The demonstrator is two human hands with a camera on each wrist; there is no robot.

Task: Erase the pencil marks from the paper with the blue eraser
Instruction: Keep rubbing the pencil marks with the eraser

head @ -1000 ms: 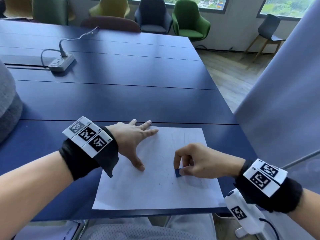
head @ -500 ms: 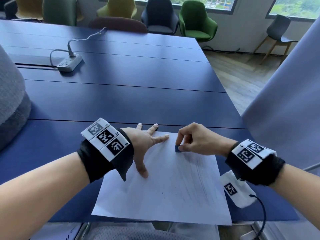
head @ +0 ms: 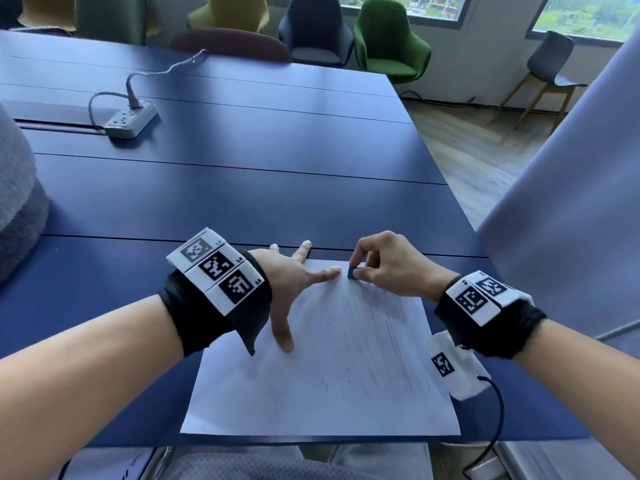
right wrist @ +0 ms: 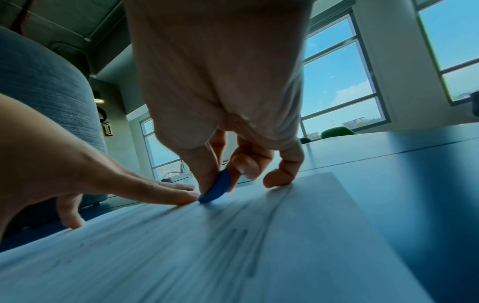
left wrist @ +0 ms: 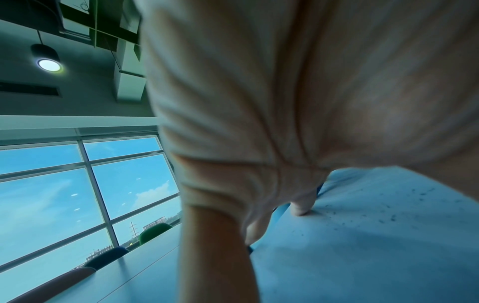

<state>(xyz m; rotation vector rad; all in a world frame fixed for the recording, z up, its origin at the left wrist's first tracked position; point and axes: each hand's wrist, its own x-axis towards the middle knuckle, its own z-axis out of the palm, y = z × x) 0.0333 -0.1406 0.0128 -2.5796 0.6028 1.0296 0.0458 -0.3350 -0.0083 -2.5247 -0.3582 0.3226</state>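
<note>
A white sheet of paper (head: 332,386) lies at the near edge of the blue table (head: 242,188), with faint pencil strokes (head: 391,341) down its right half and dark crumbs scattered about. My right hand (head: 384,268) pinches the small blue eraser (head: 352,272) between thumb and forefinger at the sheet's far edge; the right wrist view shows the eraser (right wrist: 217,188) touching the paper (right wrist: 233,256). My left hand (head: 294,282) lies flat with fingers spread on the sheet's far left part, its forefinger tip almost at the eraser. The left wrist view shows its fingertips (left wrist: 300,207) pressed on the paper.
A grey power strip (head: 130,121) with its cable lies far left on the table. Coloured chairs (head: 388,39) stand beyond the far end. A grey upholstered shape (head: 17,202) is at the left, a pale panel (head: 571,202) at the right. My lap shows under the table's near edge.
My right hand has carried the eraser from the sheet's near middle up to its far edge, beside my left forefinger. The left hand stays pressed on the paper.
</note>
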